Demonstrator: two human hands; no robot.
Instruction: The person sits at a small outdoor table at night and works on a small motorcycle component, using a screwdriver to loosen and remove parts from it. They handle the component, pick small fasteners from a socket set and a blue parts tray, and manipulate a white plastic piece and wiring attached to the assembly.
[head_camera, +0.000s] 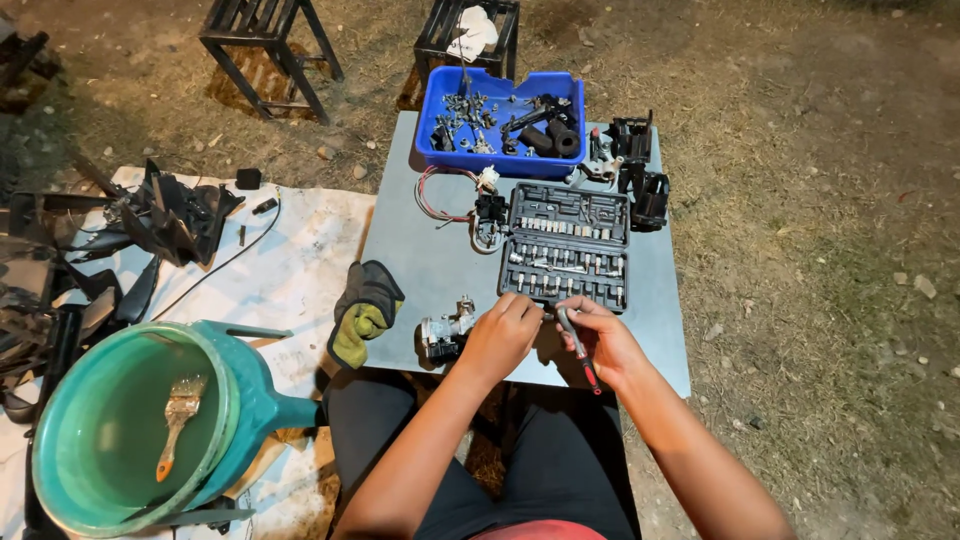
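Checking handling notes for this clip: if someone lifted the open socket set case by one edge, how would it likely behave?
The socket set case is probably heavy for its size, since its rows look packed with metal pieces. Lying fully open on the grey table, it would likely fold at its hinge rather than stay flat. Tilted, loose bits might slide out.

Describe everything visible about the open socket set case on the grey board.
The socket set case is a dark plastic box lying open and flat on the grey board, lid half toward the blue bin. Rows of small silvery sockets and bits fill moulded slots in both halves. Its near edge sits right by the left hand and the right hand, which holds a red-handled driver.
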